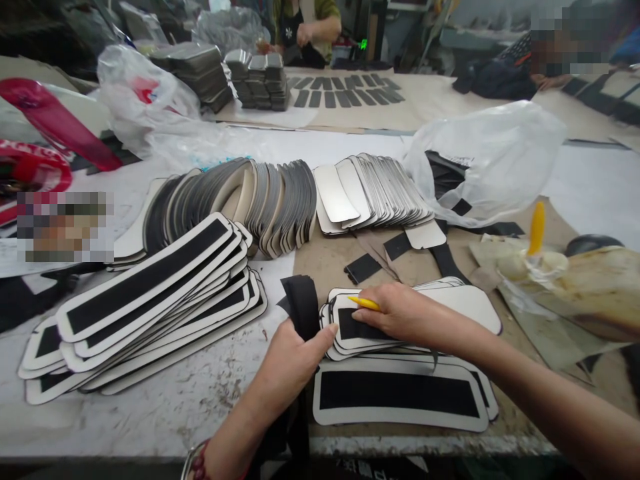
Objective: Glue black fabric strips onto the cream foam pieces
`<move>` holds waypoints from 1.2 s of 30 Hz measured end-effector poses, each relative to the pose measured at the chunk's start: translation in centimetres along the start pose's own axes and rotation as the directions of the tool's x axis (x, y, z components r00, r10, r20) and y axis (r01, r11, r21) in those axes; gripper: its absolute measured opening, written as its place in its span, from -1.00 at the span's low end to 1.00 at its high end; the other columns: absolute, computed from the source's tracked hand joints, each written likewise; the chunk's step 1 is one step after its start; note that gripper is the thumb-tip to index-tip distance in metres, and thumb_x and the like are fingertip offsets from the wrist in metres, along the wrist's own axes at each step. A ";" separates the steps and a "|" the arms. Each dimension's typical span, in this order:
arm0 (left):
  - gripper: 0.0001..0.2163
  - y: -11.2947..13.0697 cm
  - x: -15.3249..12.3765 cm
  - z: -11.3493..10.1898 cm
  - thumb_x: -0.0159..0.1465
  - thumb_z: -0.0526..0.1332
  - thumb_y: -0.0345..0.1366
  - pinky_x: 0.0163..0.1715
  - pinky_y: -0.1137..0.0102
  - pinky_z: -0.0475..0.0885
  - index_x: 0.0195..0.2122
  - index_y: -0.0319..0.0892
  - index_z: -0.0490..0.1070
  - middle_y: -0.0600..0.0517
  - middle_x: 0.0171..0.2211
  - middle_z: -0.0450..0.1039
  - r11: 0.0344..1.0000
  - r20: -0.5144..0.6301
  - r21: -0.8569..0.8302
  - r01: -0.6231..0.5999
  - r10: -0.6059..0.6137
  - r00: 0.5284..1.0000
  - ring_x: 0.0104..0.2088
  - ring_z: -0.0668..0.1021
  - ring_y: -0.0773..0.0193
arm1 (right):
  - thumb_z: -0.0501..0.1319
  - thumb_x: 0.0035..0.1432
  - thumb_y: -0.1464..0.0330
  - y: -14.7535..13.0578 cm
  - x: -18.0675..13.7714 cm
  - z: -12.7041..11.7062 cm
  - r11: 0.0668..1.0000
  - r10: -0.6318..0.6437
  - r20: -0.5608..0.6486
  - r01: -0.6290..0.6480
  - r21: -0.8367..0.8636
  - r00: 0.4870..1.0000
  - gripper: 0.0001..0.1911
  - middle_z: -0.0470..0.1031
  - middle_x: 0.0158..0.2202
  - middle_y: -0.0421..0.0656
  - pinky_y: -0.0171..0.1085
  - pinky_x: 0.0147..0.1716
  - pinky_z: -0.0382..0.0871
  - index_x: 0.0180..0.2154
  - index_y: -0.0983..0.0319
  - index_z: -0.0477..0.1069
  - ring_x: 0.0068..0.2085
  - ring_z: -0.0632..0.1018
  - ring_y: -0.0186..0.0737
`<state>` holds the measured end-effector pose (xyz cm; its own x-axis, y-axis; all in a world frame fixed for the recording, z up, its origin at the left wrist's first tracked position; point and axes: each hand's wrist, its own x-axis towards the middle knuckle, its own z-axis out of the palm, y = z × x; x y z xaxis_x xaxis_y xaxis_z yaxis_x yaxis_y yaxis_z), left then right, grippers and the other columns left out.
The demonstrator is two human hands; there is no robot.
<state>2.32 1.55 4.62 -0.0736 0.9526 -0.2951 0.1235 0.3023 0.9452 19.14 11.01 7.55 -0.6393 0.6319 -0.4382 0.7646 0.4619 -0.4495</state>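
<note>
My left hand is closed round a bundle of black fabric strips held upright near the table's front edge. My right hand presses down on a black strip lying on a white padded piece, the top one of a small stack. A yellow stick is pinched in its fingers. In front of both hands lies a finished white piece with a black strip. A fanned stack of such finished pieces lies to the left.
Rows of bare white and grey pieces stand on edge mid-table. A clear plastic bag with black strips lies right, a glue pot with a yellow brush beside it. Other people work at the far end.
</note>
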 end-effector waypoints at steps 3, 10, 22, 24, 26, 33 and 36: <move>-0.69 -0.2 0.0 0.1 0.21 0.19 -0.23 -0.04 0.26 0.39 -0.07 -0.26 0.47 -0.06 -0.14 0.54 1.000 0.000 0.015 0.010 -0.010 1.000 -0.14 0.54 0.11 | 0.10 0.21 0.27 -0.1 0.0 0.0 1.000 0.004 0.012 -0.004 -0.026 1.000 -0.79 0.53 -0.37 -0.11 -0.36 -0.41 0.17 -0.34 0.22 0.44 -0.39 0.47 -0.23; -0.68 -0.1 0.2 0.4 0.16 0.23 -0.17 -0.07 0.26 0.41 -0.14 -0.28 0.50 -0.07 -0.24 0.57 0.999 -0.066 0.044 0.027 -0.024 0.998 -0.17 0.56 0.07 | 0.11 0.22 0.28 -0.3 0.1 -0.1 0.995 0.003 -0.002 -0.003 -0.097 1.000 -0.79 0.55 -0.36 -0.09 -0.33 -0.40 0.18 -0.32 0.24 0.46 -0.34 0.51 -0.17; -0.66 -0.9 1.2 1.0 0.10 0.28 -0.14 -0.06 0.25 0.38 -0.20 -0.30 0.45 -0.13 -0.22 0.54 0.984 -0.141 0.140 0.112 -0.092 0.986 -0.16 0.54 0.05 | 0.12 0.21 0.22 1.0 -4.4 -0.7 0.951 0.144 -0.032 -0.147 -0.272 0.989 -0.79 0.55 -0.36 -0.08 -0.29 -0.43 0.17 -0.29 0.20 0.43 -0.28 0.54 -0.06; -0.66 -1.1 1.2 0.8 0.09 0.28 -0.11 -0.03 0.24 0.36 -0.23 -0.29 0.45 -0.13 -0.24 0.55 0.981 -0.151 0.146 0.126 -0.103 0.983 -0.16 0.54 0.05 | 0.10 0.22 0.23 3.2 -6.7 -1.1 0.935 0.243 -0.059 -0.250 -0.252 0.968 -0.80 0.54 -0.37 -0.12 -0.30 -0.41 0.18 -0.33 0.18 0.41 -0.29 0.53 -0.09; -0.65 -1.3 1.3 0.7 0.07 0.30 -0.08 -0.02 0.23 0.36 -0.27 -0.28 0.46 -0.11 -0.30 0.55 0.980 -0.156 0.143 0.140 -0.117 0.981 -0.17 0.55 0.03 | 0.06 0.24 0.22 5.4 -8.6 -1.3 0.913 0.322 -0.146 -0.348 -0.211 0.935 -0.77 0.53 -0.34 -0.12 -0.30 -0.38 0.21 -0.36 0.19 0.39 -0.29 0.52 -0.13; -0.65 -1.0 1.2 0.8 0.06 0.28 -0.01 -0.02 0.17 0.37 -0.31 -0.22 0.47 -0.07 -0.37 0.57 0.968 -0.150 0.156 0.198 -0.175 0.973 -0.17 0.56 -0.03 | -0.02 0.28 0.21 7.5 -9.3 -0.7 0.818 0.478 -0.345 -0.552 -0.160 0.808 -0.72 0.52 -0.30 -0.06 -0.27 -0.35 0.24 -0.27 0.22 0.36 -0.29 0.53 -0.09; -0.65 -0.8 1.0 1.0 0.05 0.28 0.00 0.00 0.15 0.36 -0.33 -0.20 0.47 -0.08 -0.35 0.58 0.961 -0.177 0.187 0.201 -0.169 0.970 -0.13 0.54 -0.07 | -0.01 0.28 0.18 6.9 -8.6 -0.5 0.756 0.522 -0.370 -0.618 -0.217 0.768 -0.71 0.53 -0.29 -0.05 -0.25 -0.38 0.23 -0.24 0.21 0.36 -0.27 0.54 -0.04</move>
<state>3.15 2.31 3.44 -0.2669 0.8669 -0.4211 0.2892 0.4888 0.8231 29.96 9.05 8.60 -0.0621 0.9571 -0.2830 0.9905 0.0939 0.1002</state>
